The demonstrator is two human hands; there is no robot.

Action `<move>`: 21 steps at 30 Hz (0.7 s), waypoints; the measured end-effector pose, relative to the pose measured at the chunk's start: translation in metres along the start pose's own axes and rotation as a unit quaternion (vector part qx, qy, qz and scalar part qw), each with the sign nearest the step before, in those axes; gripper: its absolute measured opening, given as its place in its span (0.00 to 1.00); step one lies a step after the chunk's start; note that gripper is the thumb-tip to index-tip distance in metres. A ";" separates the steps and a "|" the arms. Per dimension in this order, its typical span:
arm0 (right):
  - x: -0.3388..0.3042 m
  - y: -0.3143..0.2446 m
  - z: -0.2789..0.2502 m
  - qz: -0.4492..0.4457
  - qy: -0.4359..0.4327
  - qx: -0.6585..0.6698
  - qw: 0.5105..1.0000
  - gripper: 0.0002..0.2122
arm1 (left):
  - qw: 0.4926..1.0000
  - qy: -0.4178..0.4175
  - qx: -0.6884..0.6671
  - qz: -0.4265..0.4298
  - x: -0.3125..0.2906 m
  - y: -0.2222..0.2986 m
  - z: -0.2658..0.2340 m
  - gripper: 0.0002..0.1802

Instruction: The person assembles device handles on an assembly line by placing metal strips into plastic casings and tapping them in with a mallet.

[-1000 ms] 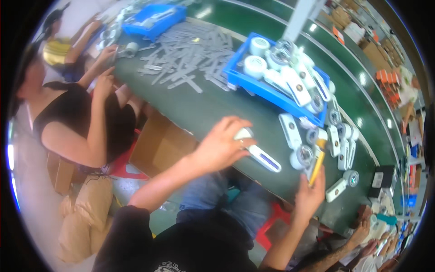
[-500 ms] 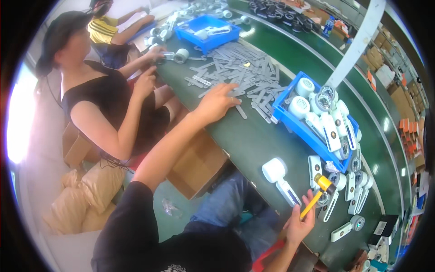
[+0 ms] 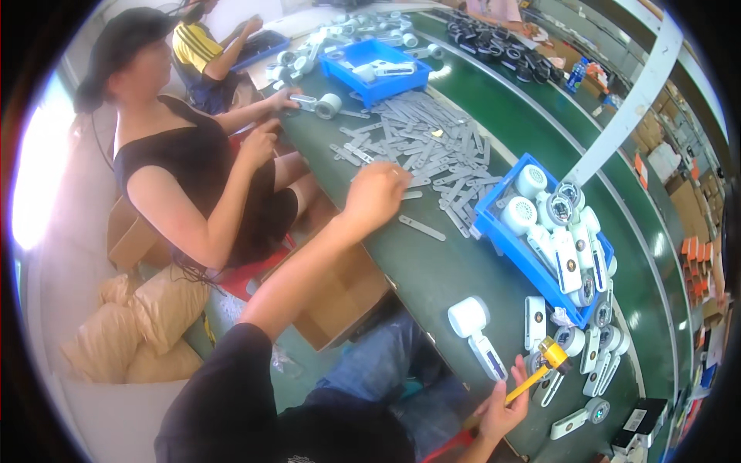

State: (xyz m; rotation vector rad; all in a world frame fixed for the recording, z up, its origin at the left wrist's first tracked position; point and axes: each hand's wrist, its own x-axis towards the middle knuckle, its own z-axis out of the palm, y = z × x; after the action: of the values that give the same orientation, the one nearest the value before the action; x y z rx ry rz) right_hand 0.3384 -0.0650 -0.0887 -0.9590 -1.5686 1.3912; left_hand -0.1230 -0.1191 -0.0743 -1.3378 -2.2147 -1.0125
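Right hand [image 3: 500, 413] clamped round the handle of a yellow, dark-faced hammer [image 3: 529, 383], head outward, presumably clear of the fingers. Left hand [image 3: 377, 194], fingers curled, over the near edge of the flat grey strips [image 3: 444, 154], heaped loosely, probably for easy picking; from my end I can't tell whether it pinches one. White, round-headed plastic device [image 3: 478, 341] lies just beside the right hand, dark inset along its handle.

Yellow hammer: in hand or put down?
In hand: the right hand grips the yellow hammer by its handle, head sticking out.
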 end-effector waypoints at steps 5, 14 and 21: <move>0.000 0.004 -0.002 0.007 0.002 0.016 1.000 0.15 | 0.995 -0.050 0.078 -0.027 -0.016 -0.022 -0.006 0.17; 0.002 0.004 -0.004 -0.001 -0.013 -0.005 1.000 0.16 | 0.998 0.001 -0.061 -0.030 -0.013 0.011 0.010 0.07; 0.000 0.009 -0.008 0.002 -0.006 0.003 1.000 0.17 | 0.996 0.050 -0.069 -0.017 0.002 0.013 0.007 0.11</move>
State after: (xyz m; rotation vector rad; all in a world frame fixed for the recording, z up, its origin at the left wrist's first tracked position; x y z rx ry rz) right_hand 0.3457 -0.0614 -0.0976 -0.9514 -1.5717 1.4057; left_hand -0.1125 -0.1096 -0.0727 -1.2798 -2.1342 -1.2385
